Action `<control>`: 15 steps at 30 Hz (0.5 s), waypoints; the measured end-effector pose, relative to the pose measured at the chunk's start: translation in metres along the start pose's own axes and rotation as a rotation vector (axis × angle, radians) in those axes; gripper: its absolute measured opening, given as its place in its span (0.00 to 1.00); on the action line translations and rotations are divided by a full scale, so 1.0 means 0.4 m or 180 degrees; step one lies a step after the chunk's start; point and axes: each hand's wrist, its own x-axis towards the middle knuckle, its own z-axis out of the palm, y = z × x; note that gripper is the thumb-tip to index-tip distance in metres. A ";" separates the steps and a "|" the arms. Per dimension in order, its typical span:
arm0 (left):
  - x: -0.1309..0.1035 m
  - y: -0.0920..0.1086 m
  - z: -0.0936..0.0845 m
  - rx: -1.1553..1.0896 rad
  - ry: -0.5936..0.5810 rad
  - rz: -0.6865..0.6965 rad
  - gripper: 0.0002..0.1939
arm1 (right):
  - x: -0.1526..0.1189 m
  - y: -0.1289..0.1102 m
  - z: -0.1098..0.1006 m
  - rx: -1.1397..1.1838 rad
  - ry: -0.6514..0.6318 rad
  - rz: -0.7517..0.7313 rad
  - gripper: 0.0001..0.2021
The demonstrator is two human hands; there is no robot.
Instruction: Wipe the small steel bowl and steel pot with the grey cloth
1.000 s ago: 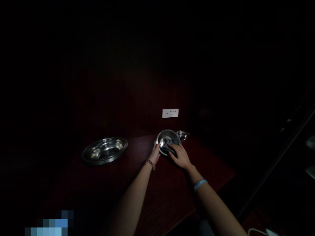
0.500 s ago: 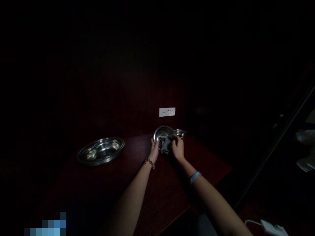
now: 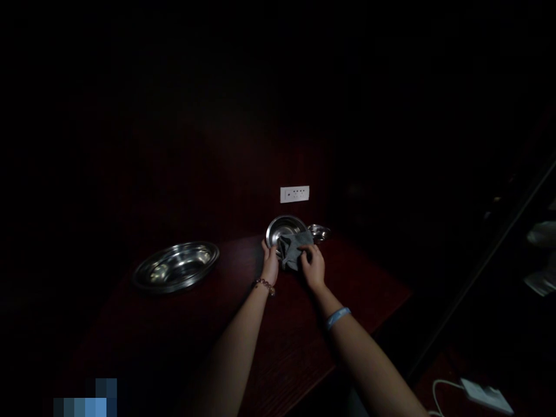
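A round shiny metal bowl (image 3: pixel 274 227) is tilted up over the dark red table (image 3: pixel 278 353), its inside facing me. My left hand (image 3: pixel 270 265) grips its lower left rim, thumb toward the inside. A grey cloth (image 3: pixel 294 249) hangs over the bowl's lower right edge and hides that part. My right hand (image 3: pixel 313 266) is closed on the cloth's right side with bent fingers. Just behind, to the right, stands a smaller metal bowl (image 3: pixel 320 233), partly covered by the cloth.
At the left of the table lies a large oval metal dish (image 3: pixel 178 267). A white socket panel (image 3: pixel 295 194) is on the dark wall behind. Low at the right is a white power strip (image 3: pixel 486 395) with a cable. The surroundings are very dark.
The bowl has shifted slightly left and shows more of its inside. The cloth looks more spread out, and my right hand has moved slightly down along it.
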 end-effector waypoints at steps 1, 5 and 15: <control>0.001 -0.001 0.000 -0.0029 0.0107 0.0018 0.30 | -0.001 -0.003 -0.004 -0.0002 0.0084 0.0115 0.12; -0.004 -0.001 0.003 -0.0025 0.0079 0.0159 0.28 | -0.005 -0.017 -0.012 -0.0146 0.0023 0.0583 0.09; -0.018 0.013 0.020 -0.0406 0.0129 -0.0141 0.37 | -0.009 -0.013 -0.014 -0.0071 0.0351 0.1221 0.18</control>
